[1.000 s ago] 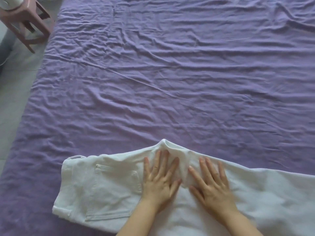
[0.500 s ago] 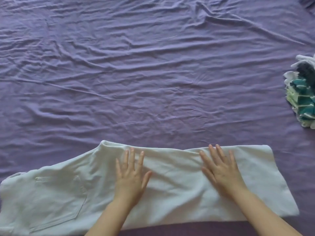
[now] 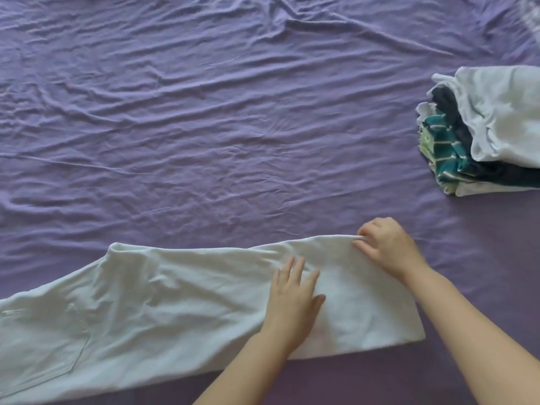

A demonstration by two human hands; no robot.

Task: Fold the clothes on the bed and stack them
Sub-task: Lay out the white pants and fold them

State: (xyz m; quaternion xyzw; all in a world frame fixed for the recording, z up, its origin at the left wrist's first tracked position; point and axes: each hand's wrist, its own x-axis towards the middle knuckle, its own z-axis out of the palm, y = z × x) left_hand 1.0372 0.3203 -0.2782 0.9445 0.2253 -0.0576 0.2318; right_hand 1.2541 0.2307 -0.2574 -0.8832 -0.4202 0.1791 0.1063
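Head view: your left hand [image 3: 292, 299] presses flat, fingers spread, on the white trousers [image 3: 163, 296] along the bed's [image 3: 233, 141] near edge. Your right hand [image 3: 385, 247] pinches their far hem corner; the folded stack [image 3: 485, 133] sits by the right edge.

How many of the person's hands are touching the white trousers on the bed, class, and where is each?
2. The left hand lies flat on the white trousers, mid-leg. The right hand pinches the far corner at the leg end.

A home bedroom: a bed under a wrinkled purple sheet [image 3: 233, 127], with folded clothes [image 3: 482, 133] stacked.
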